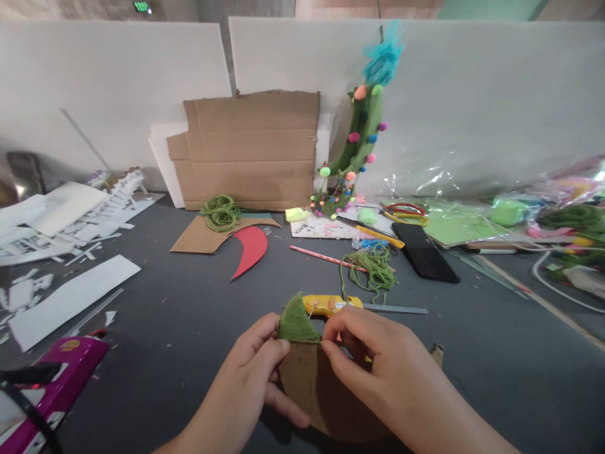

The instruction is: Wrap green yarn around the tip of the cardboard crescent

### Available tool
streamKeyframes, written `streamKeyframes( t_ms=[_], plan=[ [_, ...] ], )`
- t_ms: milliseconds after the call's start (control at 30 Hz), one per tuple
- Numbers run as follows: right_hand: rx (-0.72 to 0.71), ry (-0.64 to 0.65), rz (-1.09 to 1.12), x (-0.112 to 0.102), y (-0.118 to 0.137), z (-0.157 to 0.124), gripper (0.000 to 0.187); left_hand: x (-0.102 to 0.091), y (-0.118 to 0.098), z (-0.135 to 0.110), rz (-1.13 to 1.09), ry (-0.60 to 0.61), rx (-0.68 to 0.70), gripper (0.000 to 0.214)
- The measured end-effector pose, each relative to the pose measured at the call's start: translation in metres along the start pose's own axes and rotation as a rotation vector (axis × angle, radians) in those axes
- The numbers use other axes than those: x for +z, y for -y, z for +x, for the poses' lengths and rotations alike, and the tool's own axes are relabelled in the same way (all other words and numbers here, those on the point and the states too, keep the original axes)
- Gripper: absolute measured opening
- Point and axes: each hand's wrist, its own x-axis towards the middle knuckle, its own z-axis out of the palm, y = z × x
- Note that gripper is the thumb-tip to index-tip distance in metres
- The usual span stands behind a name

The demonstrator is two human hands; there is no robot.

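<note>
Low in the middle, a curved brown cardboard piece (309, 381) has its pointed upper end wrapped in rows of green yarn (297, 320). My left hand (258, 372) grips this piece at its left edge, with the thumb by the lowest row of wrapping. At the opposite edge, my right hand (373, 359) has thumb and forefinger pinched on the yarn where the wrapping ends. A loose tangle of green yarn (373, 268) lies just beyond, one strand trailing toward my right hand. Right behind the wrapped tip is a yellow glue gun (331, 305).
A red paper crescent (253, 247), a coiled yarn bundle (220, 213), a pencil (321, 256), a cutter knife (373, 232) and a black phone (428, 252) lie farther back. A pom-pom-covered green crescent (368, 139) stands behind. At left are white board scraps (75, 299) and a purple power strip (75, 372).
</note>
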Motion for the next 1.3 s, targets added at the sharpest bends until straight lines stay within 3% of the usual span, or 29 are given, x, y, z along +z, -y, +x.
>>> streamKeyframes(
  t_ms=[233,567,967,1300],
  plan=[
    [0.109,0.085,0.092,-0.002,0.0,0.007,0.013,-0.003,0.004,-0.001,0.072,0.013,0.017,0.02],
    [0.111,0.108,0.156,-0.004,-0.003,0.008,0.014,-0.003,0.0,-0.001,0.139,0.001,0.017,0.022],
    [0.193,0.353,0.381,-0.011,-0.01,0.014,0.015,-0.003,-0.002,-0.001,0.16,0.041,0.03,0.022],
    [0.103,0.22,0.426,-0.004,-0.007,0.008,0.012,-0.004,-0.002,0.0,0.145,0.021,0.028,0.022]
  ],
)
